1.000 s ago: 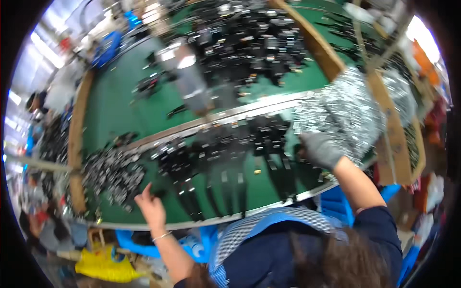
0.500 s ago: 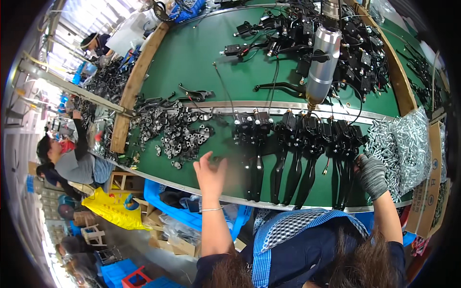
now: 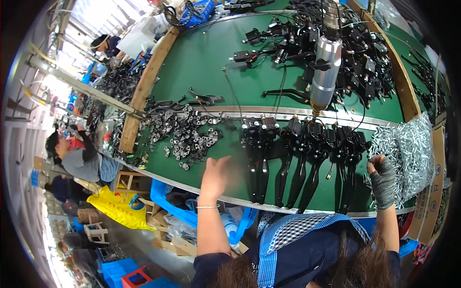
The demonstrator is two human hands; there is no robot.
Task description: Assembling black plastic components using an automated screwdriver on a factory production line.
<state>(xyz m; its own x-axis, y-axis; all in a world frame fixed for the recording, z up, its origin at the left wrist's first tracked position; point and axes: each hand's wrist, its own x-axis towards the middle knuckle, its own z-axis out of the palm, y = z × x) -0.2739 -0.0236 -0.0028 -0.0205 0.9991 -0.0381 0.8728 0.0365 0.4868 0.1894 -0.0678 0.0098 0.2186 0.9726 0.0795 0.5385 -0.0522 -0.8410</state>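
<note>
- Covering most of the view, a wide green bench [image 3: 206, 62] with a smooth matt top is seen; it is edged with pale wooden strips and crossed by a thin metal rail [image 3: 288, 111].
- A dense heap of black lever parts and cables [image 3: 336, 38] is spread over the far side of the bench, behind the rail.
- A row of black brake levers [image 3: 307, 158] is laid on the near side of the rail, side by side, with long curved handles pointing to the near edge; their surface is dark and slightly glossy.
- A pile of shiny silver screws [image 3: 408, 149] is kept in a cardboard box at the right end of the bench.
- A scatter of small grey metal clamps [image 3: 185, 137], rough and angular, is laid left of the levers.
- A silver cylindrical power screwdriver [image 3: 325, 72] is hung above the rail, tip down, just over the row of levers.
- The left hand [image 3: 216, 175] is bare, with a thin bracelet at the wrist; it is held open with fingers spread, nothing is gripped, and it is between the clamps and the first levers.
- The right hand [image 3: 382, 177] is covered by a grey knitted fingerless glove; it is curled into a loose fist at the edge of the screw pile, just beside the last lever. Whether something is held inside cannot be told.
</note>
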